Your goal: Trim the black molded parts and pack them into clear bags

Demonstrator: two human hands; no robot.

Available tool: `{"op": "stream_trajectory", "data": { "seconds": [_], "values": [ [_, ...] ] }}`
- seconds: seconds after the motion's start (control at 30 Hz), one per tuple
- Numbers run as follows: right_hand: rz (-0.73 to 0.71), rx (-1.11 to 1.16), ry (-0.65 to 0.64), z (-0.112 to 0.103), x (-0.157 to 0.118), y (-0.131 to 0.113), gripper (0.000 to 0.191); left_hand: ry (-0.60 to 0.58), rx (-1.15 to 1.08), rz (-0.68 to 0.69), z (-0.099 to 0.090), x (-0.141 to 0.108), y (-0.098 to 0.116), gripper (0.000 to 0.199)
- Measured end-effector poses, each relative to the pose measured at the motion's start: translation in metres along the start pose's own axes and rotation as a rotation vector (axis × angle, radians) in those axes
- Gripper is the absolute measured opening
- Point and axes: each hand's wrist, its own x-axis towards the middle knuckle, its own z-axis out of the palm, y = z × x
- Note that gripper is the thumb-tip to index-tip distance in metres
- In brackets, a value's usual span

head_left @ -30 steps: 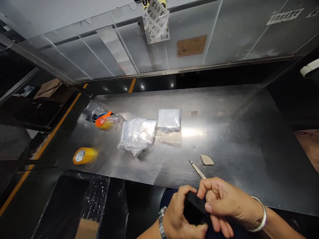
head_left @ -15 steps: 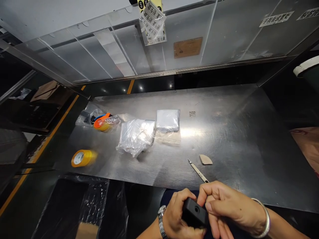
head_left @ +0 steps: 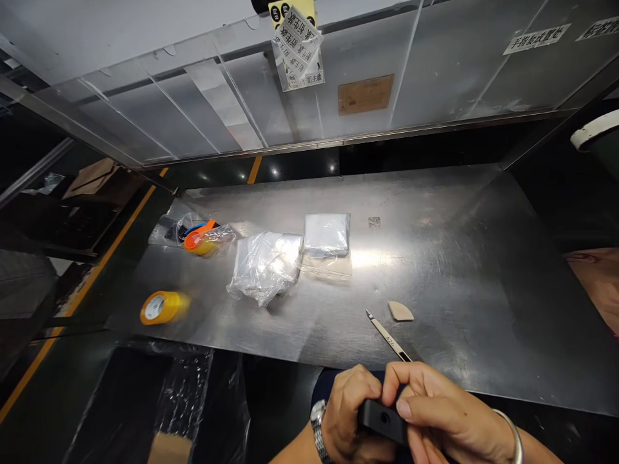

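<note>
Both my hands are at the bottom of the view, in front of the table's near edge. My left hand and my right hand grip a black plastic block with a small round hole in its face. A scalpel with a pale handle lies on the steel table, just beyond my right fingers and not touched by them. A beige wedge-shaped piece rests beside its blade.
Two plastic-wrapped packages, a bag holding orange items and a yellow tape roll lie on the table's left half. A transparent panel with labels stands behind it. Black plastic sheeting hangs below the near edge.
My hands have sunk lower in the view, closer to the bottom edge. The black block has turned flatter between my fingers. The table objects have not moved apart from a slight shift of the view.
</note>
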Motion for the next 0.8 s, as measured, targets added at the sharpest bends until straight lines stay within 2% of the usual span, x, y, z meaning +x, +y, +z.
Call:
{"op": "stream_trajectory", "data": {
  "seconds": [0.1, 0.27, 0.33, 0.4, 0.53, 0.7, 0.8],
  "values": [
    [-0.002, 0.001, 0.053, 0.002, -0.002, 0.001, 0.02, -0.003, -0.066, 0.031, 0.0, 0.01, 0.003, 0.061],
    [-0.033, 0.067, 0.107, 0.003, 0.0, -0.001, 0.023, 0.051, -0.128, -0.081, 0.002, 0.016, 0.005, 0.062],
    [-0.066, 0.091, 0.152, 0.001, 0.003, -0.002, 0.026, 0.034, -0.13, -0.185, 0.0, 0.018, 0.01, 0.059],
    [-0.112, 0.091, 0.201, -0.001, 0.007, -0.003, 0.029, -0.002, -0.105, -0.347, -0.003, 0.018, 0.015, 0.058],
    [-0.182, 0.052, 0.287, -0.005, 0.013, -0.001, 0.034, -0.031, -0.069, -0.638, -0.007, 0.015, 0.021, 0.064],
    [-0.229, 0.033, 0.299, -0.006, 0.02, 0.0, 0.037, -0.051, -0.147, -0.753, -0.007, 0.023, 0.027, 0.068],
    [-0.254, 0.042, 0.372, -0.003, 0.024, -0.004, 0.035, -0.107, -0.196, -0.808, -0.012, 0.036, 0.033, 0.065]
  ]
}}
